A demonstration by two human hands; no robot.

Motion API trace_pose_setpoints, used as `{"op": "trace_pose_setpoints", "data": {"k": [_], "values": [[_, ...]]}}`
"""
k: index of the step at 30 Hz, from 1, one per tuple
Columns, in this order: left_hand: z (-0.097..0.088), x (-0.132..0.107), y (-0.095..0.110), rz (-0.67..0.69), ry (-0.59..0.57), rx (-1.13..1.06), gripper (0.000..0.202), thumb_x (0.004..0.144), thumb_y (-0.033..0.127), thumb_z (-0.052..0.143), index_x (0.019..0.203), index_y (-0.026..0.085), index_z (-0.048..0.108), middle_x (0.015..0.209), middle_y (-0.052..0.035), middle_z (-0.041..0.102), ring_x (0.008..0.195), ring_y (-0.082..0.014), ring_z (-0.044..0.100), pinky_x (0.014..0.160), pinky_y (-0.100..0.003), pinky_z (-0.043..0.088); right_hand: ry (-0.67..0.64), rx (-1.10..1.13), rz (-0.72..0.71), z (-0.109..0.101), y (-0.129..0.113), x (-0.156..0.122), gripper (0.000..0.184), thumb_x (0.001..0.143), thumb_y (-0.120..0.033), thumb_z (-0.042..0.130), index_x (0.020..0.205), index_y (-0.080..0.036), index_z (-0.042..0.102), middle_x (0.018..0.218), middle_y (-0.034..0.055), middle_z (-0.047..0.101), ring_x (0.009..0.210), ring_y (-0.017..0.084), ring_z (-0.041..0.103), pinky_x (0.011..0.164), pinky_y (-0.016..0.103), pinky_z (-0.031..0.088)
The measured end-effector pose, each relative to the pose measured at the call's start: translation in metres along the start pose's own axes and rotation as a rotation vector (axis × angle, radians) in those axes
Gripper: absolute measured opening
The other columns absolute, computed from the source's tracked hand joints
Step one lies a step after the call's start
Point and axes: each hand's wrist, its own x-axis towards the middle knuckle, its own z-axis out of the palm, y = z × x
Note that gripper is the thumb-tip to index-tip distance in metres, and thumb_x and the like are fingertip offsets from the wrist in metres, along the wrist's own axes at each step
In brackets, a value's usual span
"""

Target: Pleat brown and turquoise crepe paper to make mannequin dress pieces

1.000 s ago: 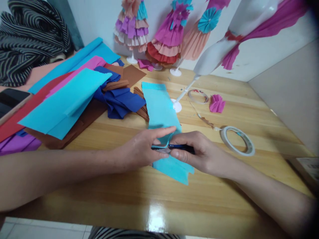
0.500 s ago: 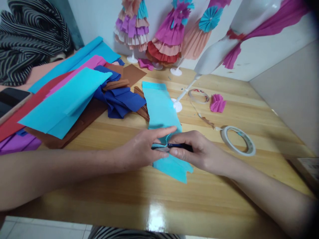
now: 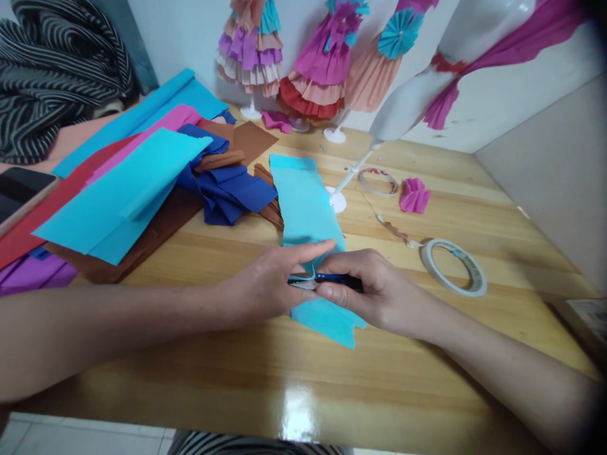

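A long strip of light blue crepe paper (image 3: 303, 205) lies on the wooden table (image 3: 379, 379), running away from me. My left hand (image 3: 270, 284) pinches the strip near its middle, forefinger stretched across it. My right hand (image 3: 374, 287) is closed round dark-handled scissors (image 3: 332, 279), whose blades meet the paper right beside my left fingertips. The near end of the strip (image 3: 332, 322) sticks out under both hands.
A heap of blue, pink, red and brown paper sheets (image 3: 128, 183) lies left. A tape roll (image 3: 453, 266) and a smaller ring (image 3: 378, 182) lie right, by a pink paper fan (image 3: 414, 196). Paper-dressed mannequins (image 3: 313, 69) stand at the back. A phone (image 3: 21, 193) lies far left.
My right hand and the scissors have crept slightly left along the strip. The near end of the paper has shifted a little with them.
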Motion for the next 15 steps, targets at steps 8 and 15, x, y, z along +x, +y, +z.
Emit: {"op": "trace_pose_setpoints", "data": {"k": [8, 15], "values": [[-0.0004, 0.0005, -0.0024, 0.015, 0.008, 0.063, 0.063, 0.079, 0.019, 0.061, 0.139, 0.015, 0.044, 0.124, -0.0076, 0.064, 0.102, -0.0240, 0.063, 0.087, -0.036, 0.053, -0.007, -0.034, -0.002, -0.0010, -0.0009, 0.0000, 0.037, 0.090, -0.042, 0.049, 0.065, -0.016, 0.056, 0.051, -0.0031, 0.045, 0.046, 0.009, 0.035, 0.045, 0.022, 0.026], [-0.0024, 0.0012, -0.0013, 0.084, 0.026, 0.175, 0.061, 0.079, 0.013, 0.060, 0.137, 0.006, 0.045, 0.138, -0.0124, 0.053, 0.125, -0.0276, 0.051, 0.106, -0.036, 0.040, 0.013, -0.061, -0.015, 0.0013, 0.0025, 0.0013, 0.036, 0.089, -0.037, 0.050, 0.060, -0.017, 0.052, 0.049, -0.0049, 0.039, 0.044, 0.007, 0.032, 0.044, 0.022, 0.023]]}}
